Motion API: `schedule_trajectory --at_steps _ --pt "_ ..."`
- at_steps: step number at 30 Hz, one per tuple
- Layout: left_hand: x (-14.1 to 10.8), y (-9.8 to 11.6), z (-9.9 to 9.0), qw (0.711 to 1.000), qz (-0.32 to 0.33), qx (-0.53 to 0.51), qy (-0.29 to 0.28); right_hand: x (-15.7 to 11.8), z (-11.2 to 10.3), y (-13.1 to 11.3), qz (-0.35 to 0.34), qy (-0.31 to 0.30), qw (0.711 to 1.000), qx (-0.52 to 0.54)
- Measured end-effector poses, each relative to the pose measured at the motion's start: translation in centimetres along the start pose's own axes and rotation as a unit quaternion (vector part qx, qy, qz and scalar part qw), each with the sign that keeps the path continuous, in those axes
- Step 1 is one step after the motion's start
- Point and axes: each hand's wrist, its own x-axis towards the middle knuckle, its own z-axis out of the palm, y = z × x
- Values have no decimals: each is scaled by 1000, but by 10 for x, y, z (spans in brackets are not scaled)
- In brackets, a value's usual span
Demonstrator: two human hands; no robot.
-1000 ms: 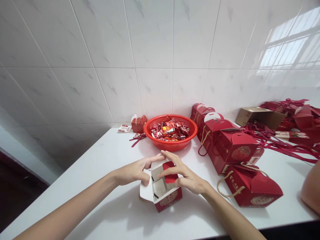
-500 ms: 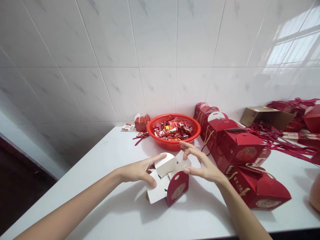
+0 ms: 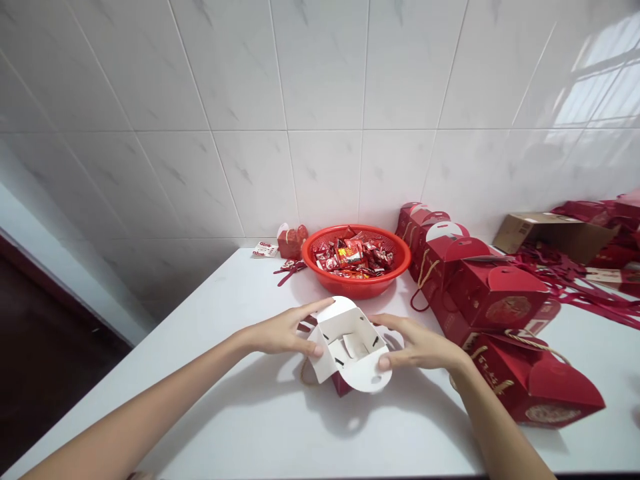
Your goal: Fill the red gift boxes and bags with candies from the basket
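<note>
A small red gift box (image 3: 351, 347) with a white inside stands on the table between my hands, its flaps folded outward and its inside facing up. My left hand (image 3: 285, 332) grips the left flap, thumb on the inner white face and fingers behind. On the other side, my right hand (image 3: 413, 343) holds the right edge, its thumb on the rounded front flap. Small dark slits and a loose-looking white flap show inside the box. A cord handle hangs at its left side. Just behind it sits a red plastic basket (image 3: 356, 287) heaped with red-wrapped candies (image 3: 350, 253).
Finished-looking red gift boxes (image 3: 515, 297) with cord handles are stacked along the right. Farther right lie a cardboard box (image 3: 545, 233) and dark red ribbons (image 3: 565, 280). A tiny red box (image 3: 291, 241) and a printed card (image 3: 265, 250) sit left of the basket, near the tiled wall.
The box's flaps have been spread outward, and the front flap has folded down toward me, showing the inside. My right hand has moved down onto its edge. The view has shifted slightly left.
</note>
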Motion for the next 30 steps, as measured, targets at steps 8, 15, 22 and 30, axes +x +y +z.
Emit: schedule_trajectory --at_steps 8,15,22,30 --pt "4 -13 -4 998 30 29 36 6 21 2 14 -8 1000 -16" --pt "8 -25 -2 996 20 44 76 11 24 5 47 47 996 -62" --pt "6 -11 7 992 45 52 108 13 17 23 102 152 975 -123" --pt "7 -12 1 983 6 40 179 9 12 27 82 170 978 -88"
